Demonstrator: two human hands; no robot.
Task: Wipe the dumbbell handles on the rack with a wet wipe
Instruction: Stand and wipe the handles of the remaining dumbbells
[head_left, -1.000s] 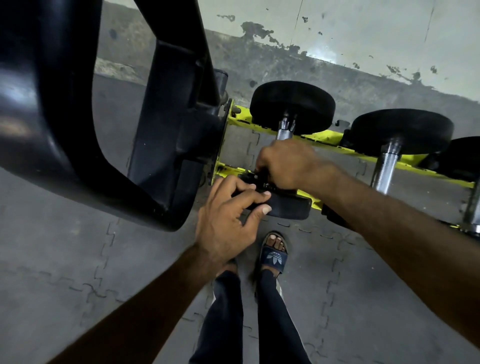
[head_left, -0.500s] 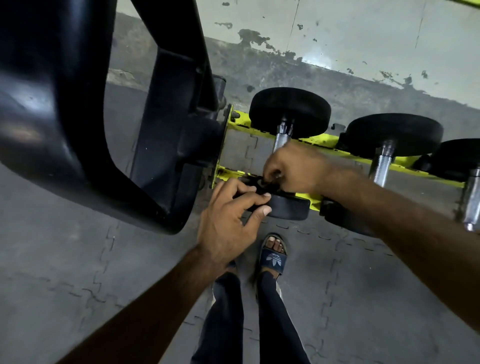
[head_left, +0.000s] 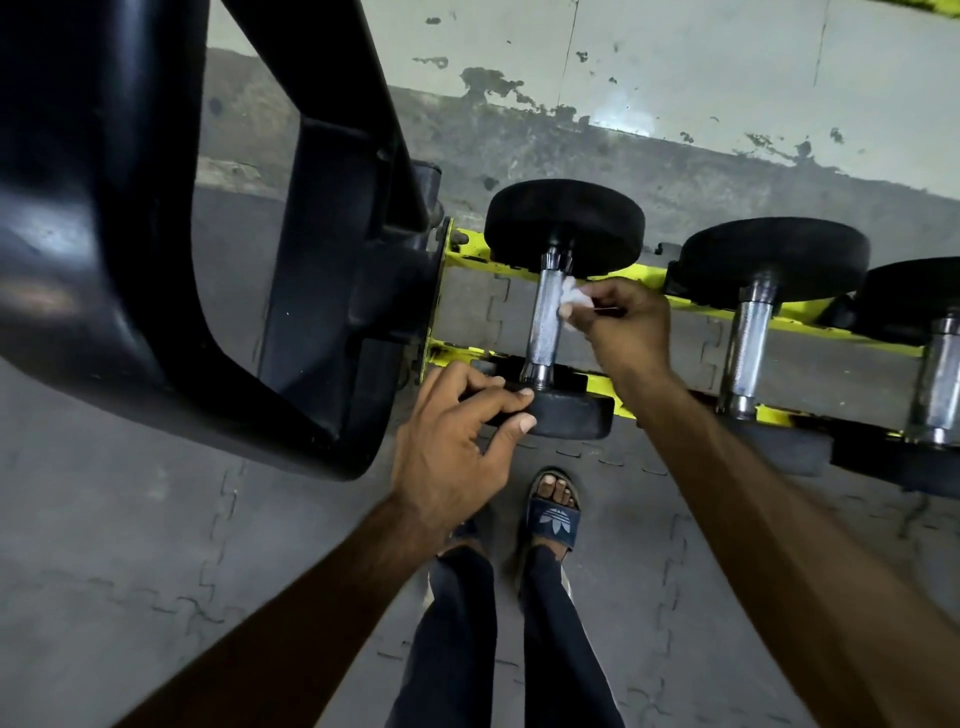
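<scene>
Chrome is what gets cleaned here: the knurled chrome handle (head_left: 545, 322) of the dumbbell at the left end of the yellow steel rack (head_left: 644, 283) spans the gap between the front and back rails. The right hand (head_left: 628, 327) pinches a crumpled white wet wipe (head_left: 574, 301) between thumb and fingertips and holds it against the right side of that handle, up near the far black rubber head (head_left: 563, 223). The left hand (head_left: 452, 447) grips the near black rubber head (head_left: 571, 413) at the rack's front edge, fingers curled over the top and thumb on the outer face.

I would judge the dumbbell heavy and stiff, and likely to roll in its cradle under a sideways rub, so the near head is the sensible place to steady it. The wipe is soft, limp and damp. It should wrap round the bar easily, but the knurling may snag or shred it.

The rack is the only thing here holding anything. Besides this dumbbell it cradles a second chrome-handled dumbbell (head_left: 750, 343) just to the right and a third (head_left: 943, 374) towards the right end. A black glossy frame upright (head_left: 156, 260) stands at the rack's left end.
</scene>
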